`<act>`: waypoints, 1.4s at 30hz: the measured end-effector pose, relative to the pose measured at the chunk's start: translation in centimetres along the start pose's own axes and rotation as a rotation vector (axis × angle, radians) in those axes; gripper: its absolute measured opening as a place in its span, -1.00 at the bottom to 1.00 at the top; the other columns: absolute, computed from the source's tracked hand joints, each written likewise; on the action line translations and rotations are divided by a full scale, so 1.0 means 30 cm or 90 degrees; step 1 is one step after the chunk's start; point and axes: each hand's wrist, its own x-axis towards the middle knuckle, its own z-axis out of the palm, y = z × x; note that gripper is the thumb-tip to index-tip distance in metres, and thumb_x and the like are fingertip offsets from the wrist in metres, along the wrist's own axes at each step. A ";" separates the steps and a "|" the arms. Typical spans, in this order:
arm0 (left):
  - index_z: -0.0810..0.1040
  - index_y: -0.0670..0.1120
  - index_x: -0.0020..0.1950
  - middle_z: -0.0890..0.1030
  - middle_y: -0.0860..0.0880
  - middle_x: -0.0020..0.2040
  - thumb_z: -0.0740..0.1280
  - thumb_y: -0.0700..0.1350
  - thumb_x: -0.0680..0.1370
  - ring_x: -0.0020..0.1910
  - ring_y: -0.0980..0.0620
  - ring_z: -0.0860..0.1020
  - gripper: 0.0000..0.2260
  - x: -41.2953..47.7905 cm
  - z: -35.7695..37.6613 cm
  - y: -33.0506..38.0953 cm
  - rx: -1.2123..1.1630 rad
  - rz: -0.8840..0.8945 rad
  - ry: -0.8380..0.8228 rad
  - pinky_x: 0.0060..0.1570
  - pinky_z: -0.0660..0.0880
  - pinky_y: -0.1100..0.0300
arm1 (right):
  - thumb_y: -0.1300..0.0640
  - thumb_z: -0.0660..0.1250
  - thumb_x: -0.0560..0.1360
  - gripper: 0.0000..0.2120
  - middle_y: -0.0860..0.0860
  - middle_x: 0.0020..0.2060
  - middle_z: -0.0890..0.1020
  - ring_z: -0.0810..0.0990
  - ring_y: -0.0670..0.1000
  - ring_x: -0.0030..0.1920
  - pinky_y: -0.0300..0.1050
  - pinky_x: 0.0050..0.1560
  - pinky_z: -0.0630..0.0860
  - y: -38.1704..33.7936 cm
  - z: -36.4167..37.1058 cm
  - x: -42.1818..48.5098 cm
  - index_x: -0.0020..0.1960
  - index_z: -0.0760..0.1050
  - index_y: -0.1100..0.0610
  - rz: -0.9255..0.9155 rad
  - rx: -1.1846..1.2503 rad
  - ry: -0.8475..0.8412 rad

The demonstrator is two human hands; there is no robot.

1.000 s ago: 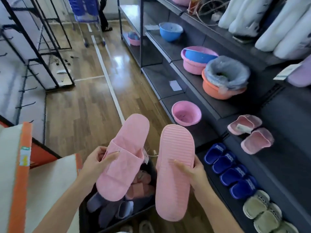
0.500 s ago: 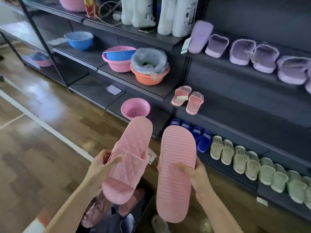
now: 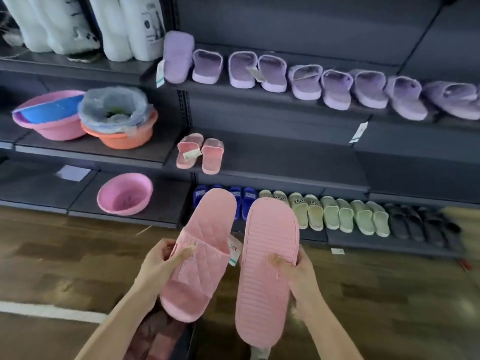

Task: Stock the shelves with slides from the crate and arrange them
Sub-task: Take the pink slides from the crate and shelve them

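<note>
- Faced dark store shelving (image 3: 285, 162), with purple slides (image 3: 304, 81) ranged along the upper tier and a mixed row (image 3: 337, 216) of blue, green and black on the lowest
- Found the middle tier mostly bare, bar one pink pair (image 3: 200, 154) at its left end, judged the likeliest home for more pink
- Stood over the crate (image 3: 188, 339), low at the bottom edge, more slides dim inside
- Held two slides above it, well short of the shelf: the quilted slide (image 3: 207, 224) strap-up, the ribbed slide (image 3: 265, 302) sole towards the camera
- Gripped the quilted slide in the left hand (image 3: 158, 261), thumb across the strap, fingers curled behind its edge
- Clamped the ribbed slide in the right hand (image 3: 301, 274), thumb on the sole, fingers wrapped behind
- Needed, by this reading, to turn the ribbed slide sole-down, then set both just beside the pink pair, facing the same way, paper tag (image 3: 235, 252) kept untrapped
</note>
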 end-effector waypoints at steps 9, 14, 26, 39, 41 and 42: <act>0.50 -0.11 -0.03 0.61 -0.11 -0.12 0.49 0.05 0.37 -0.06 -0.16 0.58 -0.66 0.205 0.278 0.085 0.005 -0.045 -0.006 -0.11 0.51 -0.01 | 0.23 0.49 0.34 -0.54 -0.02 0.02 0.61 0.58 -0.01 0.01 -0.05 -0.09 0.55 -0.086 -0.186 0.253 0.16 0.42 -0.01 -0.002 0.036 -0.003; 0.50 -0.11 0.03 0.61 -0.09 -0.10 0.53 0.21 0.14 -0.08 -0.11 0.58 -0.39 0.272 0.418 0.134 -0.021 -0.073 -0.006 -0.08 0.52 -0.01 | 0.21 0.47 0.35 -0.61 -0.03 -0.05 0.65 0.62 -0.07 -0.04 -0.25 -0.26 0.49 -0.147 -0.266 0.400 0.12 0.46 0.04 -0.025 0.030 -0.058; 0.52 -0.21 -0.03 0.55 -0.07 -0.24 0.55 0.12 0.20 -0.25 -0.02 0.50 -0.46 0.535 0.498 0.117 -0.088 -0.137 0.054 -0.24 0.42 0.11 | 0.22 0.47 0.35 -0.65 -0.03 -0.07 0.66 0.64 -0.06 -0.06 -0.16 -0.19 0.56 -0.205 -0.221 0.712 0.07 0.48 0.01 -0.008 -0.011 -0.088; 0.52 -0.15 -0.05 0.55 -0.08 -0.15 0.44 0.07 0.41 -0.15 -0.09 0.52 -0.68 1.206 0.512 0.121 -0.028 -0.211 0.066 -0.11 0.46 0.03 | 0.23 0.45 0.38 -0.72 0.02 -0.05 0.65 0.63 0.00 -0.06 -0.23 -0.22 0.54 -0.288 0.064 1.266 0.05 0.50 0.06 0.011 -0.023 0.003; 0.53 -0.16 -0.07 0.54 -0.06 -0.20 0.43 0.06 0.41 -0.15 -0.08 0.50 -0.70 1.325 0.537 0.118 0.012 -0.198 0.073 -0.12 0.42 0.07 | 0.21 0.45 0.39 -0.69 0.03 -0.06 0.66 0.64 -0.03 -0.10 -0.31 -0.31 0.54 -0.284 0.094 1.362 0.11 0.53 0.12 0.004 -0.036 0.008; 0.52 -0.13 -0.09 0.54 -0.05 -0.21 0.44 0.06 0.41 -0.14 -0.07 0.50 -0.72 1.378 0.551 0.120 0.014 -0.198 0.073 -0.10 0.44 0.06 | 0.20 0.45 0.39 -0.71 0.04 -0.07 0.66 0.65 -0.05 -0.12 -0.34 -0.34 0.53 -0.282 0.106 1.412 0.10 0.53 0.13 0.002 -0.038 0.009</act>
